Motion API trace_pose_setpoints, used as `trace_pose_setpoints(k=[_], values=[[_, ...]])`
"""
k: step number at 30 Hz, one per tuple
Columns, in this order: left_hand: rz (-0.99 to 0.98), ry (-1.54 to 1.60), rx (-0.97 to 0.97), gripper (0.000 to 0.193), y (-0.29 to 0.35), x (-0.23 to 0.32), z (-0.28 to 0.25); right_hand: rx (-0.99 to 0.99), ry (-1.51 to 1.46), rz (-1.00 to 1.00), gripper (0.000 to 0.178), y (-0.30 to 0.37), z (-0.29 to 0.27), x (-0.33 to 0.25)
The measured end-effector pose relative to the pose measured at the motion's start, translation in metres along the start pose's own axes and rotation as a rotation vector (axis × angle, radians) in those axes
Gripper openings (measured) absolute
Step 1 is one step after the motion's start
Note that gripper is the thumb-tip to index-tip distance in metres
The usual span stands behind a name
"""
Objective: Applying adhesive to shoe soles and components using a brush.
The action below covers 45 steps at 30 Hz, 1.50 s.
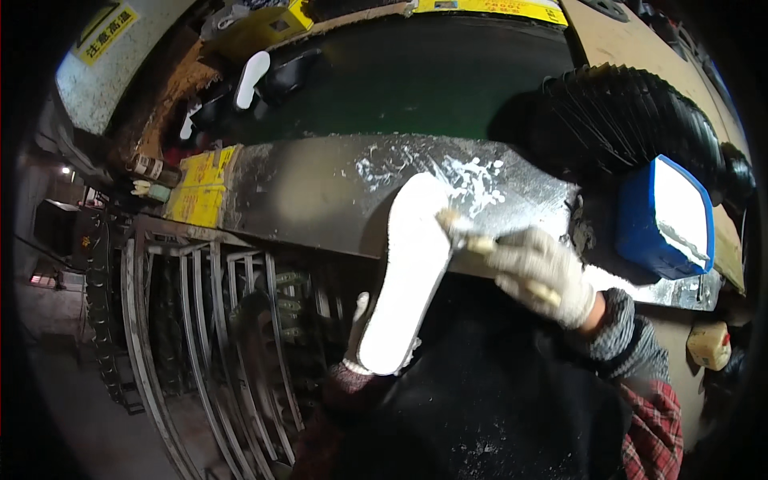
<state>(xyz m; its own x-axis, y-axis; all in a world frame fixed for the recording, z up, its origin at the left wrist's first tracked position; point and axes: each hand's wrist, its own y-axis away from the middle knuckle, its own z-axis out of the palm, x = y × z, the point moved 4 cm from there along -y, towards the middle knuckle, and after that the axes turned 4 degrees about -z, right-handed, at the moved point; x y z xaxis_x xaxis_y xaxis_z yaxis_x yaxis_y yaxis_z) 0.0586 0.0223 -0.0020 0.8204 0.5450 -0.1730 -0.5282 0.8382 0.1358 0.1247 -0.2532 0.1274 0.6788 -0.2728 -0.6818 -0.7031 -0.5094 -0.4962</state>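
A long white shoe sole (412,264) stands tilted in front of me, its white face up. My left hand (360,340), in a pale glove, grips it by the lower end; most of the fingers are hidden behind it. My right hand (540,276), gloved in off-white knit, is closed around the handle of a brush (478,242). The bristles, slightly blurred, touch or nearly touch the sole's right edge near its wide upper end.
A blue tub (624,224) of white paste stands at the right on a metal worktop (304,184) smeared with white. Beyond runs a dark green belt (416,88) carrying black pieces and another white sole (253,80). A ribbed black hose (624,120) lies behind the tub; metal racks (208,320) stand left.
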Motion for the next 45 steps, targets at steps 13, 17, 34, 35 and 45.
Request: trace_pose_setpoints(k=[13,17,34,35,45], values=[[1.026,-0.385,0.554,0.064,-0.115,0.139,0.119,0.291,0.003,0.001,0.03,0.068,-0.079,-0.027],[0.486,-0.992,0.56,0.082,-0.25,0.094,0.137,0.377,-0.077,0.112,0.03,0.112,-0.098,-0.032],[0.791,-1.014,0.511,0.03,-0.226,0.021,0.185,0.937,0.435,0.187,0.028,0.21,-0.214,-0.054],[0.77,-1.041,0.462,0.029,-0.189,0.032,0.185,0.877,0.536,0.23,0.027,0.201,-0.221,-0.052],[0.671,-1.049,0.653,0.021,-0.112,0.051,0.084,0.932,0.832,0.277,0.018,0.213,-0.206,-0.043]])
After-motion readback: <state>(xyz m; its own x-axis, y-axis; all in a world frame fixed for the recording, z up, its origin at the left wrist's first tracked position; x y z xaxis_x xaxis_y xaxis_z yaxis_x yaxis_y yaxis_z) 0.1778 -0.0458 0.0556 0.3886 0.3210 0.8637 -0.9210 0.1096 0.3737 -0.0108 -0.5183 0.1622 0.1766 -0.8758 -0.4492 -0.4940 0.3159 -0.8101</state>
